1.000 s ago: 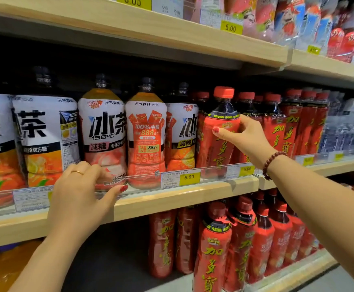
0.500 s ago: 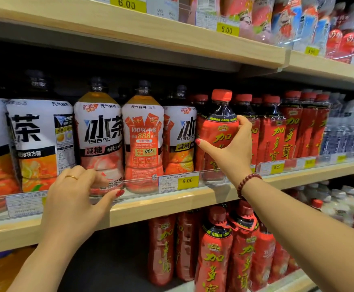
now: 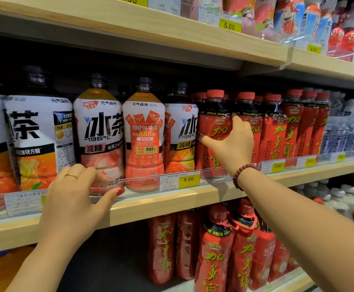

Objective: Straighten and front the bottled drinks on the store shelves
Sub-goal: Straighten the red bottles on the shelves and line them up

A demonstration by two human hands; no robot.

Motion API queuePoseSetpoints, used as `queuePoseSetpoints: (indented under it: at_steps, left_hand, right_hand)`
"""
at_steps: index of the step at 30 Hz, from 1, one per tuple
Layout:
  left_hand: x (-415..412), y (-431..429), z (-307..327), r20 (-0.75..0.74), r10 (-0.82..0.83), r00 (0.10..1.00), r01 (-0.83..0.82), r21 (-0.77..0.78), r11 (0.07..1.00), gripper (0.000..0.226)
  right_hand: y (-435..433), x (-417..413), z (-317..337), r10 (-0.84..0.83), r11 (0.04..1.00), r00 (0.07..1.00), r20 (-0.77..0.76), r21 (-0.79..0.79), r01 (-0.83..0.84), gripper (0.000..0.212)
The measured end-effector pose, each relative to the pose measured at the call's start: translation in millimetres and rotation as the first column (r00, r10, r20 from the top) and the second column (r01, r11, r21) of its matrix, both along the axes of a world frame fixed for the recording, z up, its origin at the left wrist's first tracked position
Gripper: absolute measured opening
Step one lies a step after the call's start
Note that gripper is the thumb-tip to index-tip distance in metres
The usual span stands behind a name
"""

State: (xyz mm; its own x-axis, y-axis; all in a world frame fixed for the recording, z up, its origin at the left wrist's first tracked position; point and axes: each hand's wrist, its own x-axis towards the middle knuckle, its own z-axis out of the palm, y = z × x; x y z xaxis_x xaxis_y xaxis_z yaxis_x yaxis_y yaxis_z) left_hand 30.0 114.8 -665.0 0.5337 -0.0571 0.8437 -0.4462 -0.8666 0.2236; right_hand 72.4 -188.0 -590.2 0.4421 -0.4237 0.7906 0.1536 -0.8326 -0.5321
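- Red plastic under a glossy shrink sleeve: the red tea bottle stands at the front of the middle shelf. It is first in its row, just right of the white-sleeved iced teas and behind the clear price rail.
- My right hand grasps it round the body, thumb on the left flank and forefinger up near the dark shoulder.
- My left hand curls its fingers over the rail onto the foot of the peach iced tea bottle, with the thumb pressed against the rail's front.
- I judge both bottles full. That makes them heavy enough to stand firm, yet top-heavy if tipped. The walls should give a little under a squeeze, and the sleeves look slick.
- The best hold, I think, is mid-body. I would turn each bottle about its own base rather than lift it, until the label faces out.
- One risk is that the neighbouring bottles stand touching, so a hard twist could knock them askew.
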Motion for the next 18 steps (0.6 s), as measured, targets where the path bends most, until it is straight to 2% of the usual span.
queuePoseSetpoints:
  at_steps: [12, 18]
  left_hand:
    - [-1.3, -0.2, 0.5, -0.001, -0.017, 1.0, 0.017, 0.003, 1.0, 0.029]
    - [-2.1, -0.5, 1.3, 0.003, -0.018, 1.0, 0.018, 0.015, 1.0, 0.03]
  right_hand:
    - [-3.2, 3.7, -6.6, 0.023, 0.994, 1.0, 0.004, -0.108, -0.023, 0.094]
    - [-16.1, -4.8, 2.1, 0.142, 0.989, 0.99, -0.023, -0.043, -0.142, 0.094]
